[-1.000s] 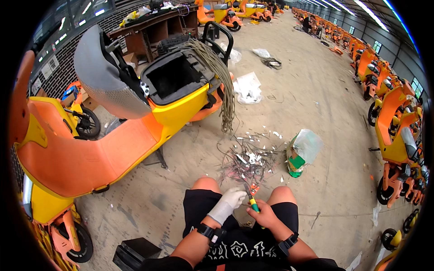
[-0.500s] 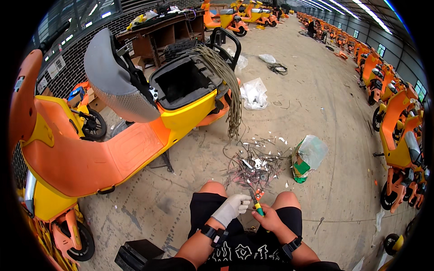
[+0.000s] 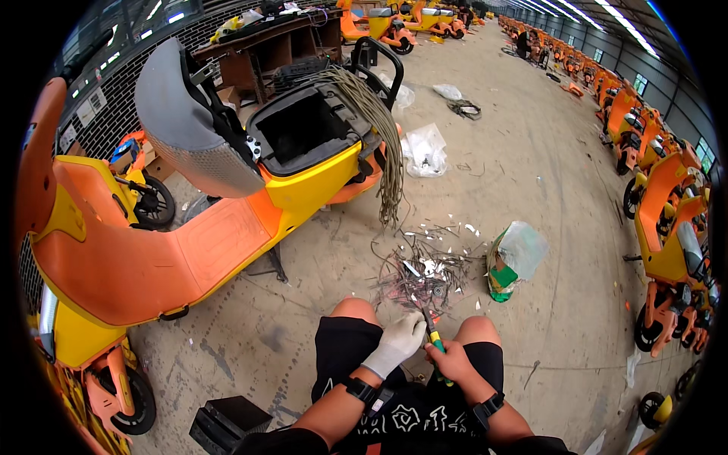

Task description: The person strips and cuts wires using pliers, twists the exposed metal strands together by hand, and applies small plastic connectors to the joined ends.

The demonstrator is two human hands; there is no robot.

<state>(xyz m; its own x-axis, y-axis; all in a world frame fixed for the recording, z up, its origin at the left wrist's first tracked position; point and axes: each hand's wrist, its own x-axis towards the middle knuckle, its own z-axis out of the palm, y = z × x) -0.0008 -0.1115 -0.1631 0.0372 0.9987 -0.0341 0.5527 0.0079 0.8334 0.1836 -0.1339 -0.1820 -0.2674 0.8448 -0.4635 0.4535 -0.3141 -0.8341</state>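
My left hand [image 3: 400,341], in a pale knit glove, is closed above my lap. Its fingers are curled, and whatever they may pinch is too small to make out. Close beside it my bare right hand [image 3: 453,361] is wrapped round a slim hand tool [image 3: 434,337] with green and yellow grips, probably pliers. The tool's dark tip points away from me, next to the gloved fingers. Past my knees lies a pile of cable scraps [image 3: 425,273], dark strands mixed with white bits.
A yellow-orange scooter [image 3: 220,235] stands at left, seat raised over an open storage box. A bundle of long cables [image 3: 383,144] drapes over its rear. Right of the scraps sits a green-and-clear plastic bag [image 3: 516,262]. A black box [image 3: 230,426] lies lower left; scooters [image 3: 663,250] line the right.
The tool has swung more upright and its tip has moved slightly away from me. My gloved left hand has turned and shifted toward the tool; the orange piece near the tip no longer shows.
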